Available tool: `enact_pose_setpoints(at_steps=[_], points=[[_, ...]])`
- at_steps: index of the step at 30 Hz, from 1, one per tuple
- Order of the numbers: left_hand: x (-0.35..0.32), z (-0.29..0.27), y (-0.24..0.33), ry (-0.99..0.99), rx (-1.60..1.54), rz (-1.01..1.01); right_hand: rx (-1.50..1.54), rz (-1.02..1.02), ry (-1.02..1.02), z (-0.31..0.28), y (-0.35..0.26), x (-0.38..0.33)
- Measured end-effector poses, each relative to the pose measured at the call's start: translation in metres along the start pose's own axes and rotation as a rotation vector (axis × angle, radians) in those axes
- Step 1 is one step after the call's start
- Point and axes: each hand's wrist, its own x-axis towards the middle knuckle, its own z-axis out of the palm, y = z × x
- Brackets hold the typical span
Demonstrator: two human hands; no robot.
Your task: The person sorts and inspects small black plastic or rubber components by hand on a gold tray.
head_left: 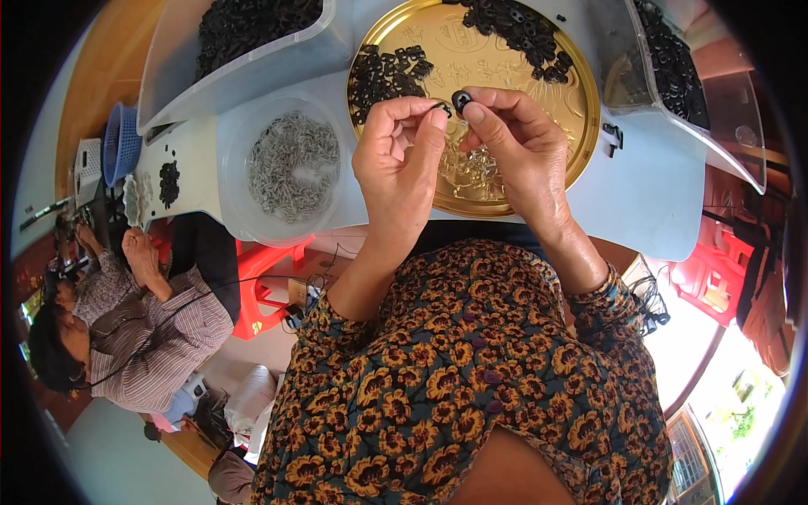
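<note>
Both of my hands are raised over a round gold tray [585, 160], their fingertips close together. My left hand [402, 164] pinches a small black part [443, 109] between thumb and forefinger. In a pinch of my right hand [526, 156] is a small rounded black part with a hole [461, 100]. On the tray lie a pile of small black parts [389, 76] at the left and a pile of black parts with holes [526, 34] at the far right. Small shiny metal pieces [475, 172] lie behind and between my hands, partly hidden.
A clear round tub of metal screw-like pieces [295, 164] stands left of the tray. Clear bins of black parts [252, 34] stand at the far left and right [673, 71]. Loose black parts [613, 139] lie beside the right bin. Another person [151, 328] sits at the left.
</note>
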Motion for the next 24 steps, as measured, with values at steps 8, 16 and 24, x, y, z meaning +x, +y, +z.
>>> enact_pose_setpoints(at_steps=[8, 16, 24], points=[[0.0032, 0.0001, 0.0033, -0.004, -0.097, -0.113, 0.044, -0.017, -0.023, -0.0003, 0.0031, 0.001], [0.003, 0.0017, 0.0043, -0.006, -0.109, -0.097, 0.024, -0.067, -0.024, 0.0028, -0.0018, -0.0016], [0.0027, 0.0006, 0.0036, 0.02, -0.167, -0.157, 0.016, -0.059, -0.041, 0.0024, 0.002, -0.0031]])
